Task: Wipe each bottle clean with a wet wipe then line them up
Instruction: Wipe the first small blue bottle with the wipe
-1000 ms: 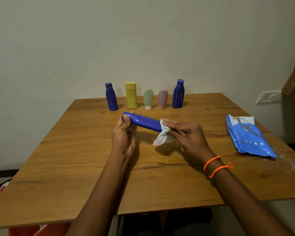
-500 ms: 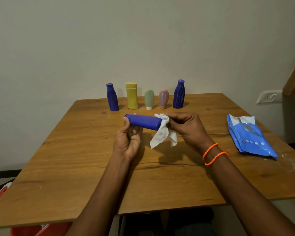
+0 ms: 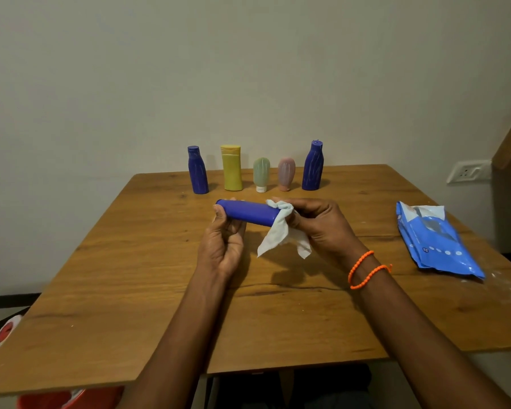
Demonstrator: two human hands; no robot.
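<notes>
At the far edge of the brown wooden table [image 3: 130, 290] five bottles stand upright in a row: from the left a dark blue plastic bottle with a cap [image 3: 197, 170], a tall yellow bottle [image 3: 232, 167], a small pale green squeeze tube on its white cap [image 3: 261, 174], a small pink squeeze tube [image 3: 286, 173], and a second dark blue ribbed bottle [image 3: 313, 166]. Nearer, above the middle of the table, the left hand [image 3: 223, 245] is closed around the left end of a long blue cylinder-shaped bottle [image 3: 248, 213], which lies almost horizontal in the air. The right hand [image 3: 322, 225] grips the right end through a crumpled white wet wipe [image 3: 279, 228], whose loose corners hang down. Two orange bead bracelets [image 3: 363, 270] are on the right wrist. Well apart, on the right, a blue plastic pack of wipes [image 3: 437, 240] lies flat.
</notes>
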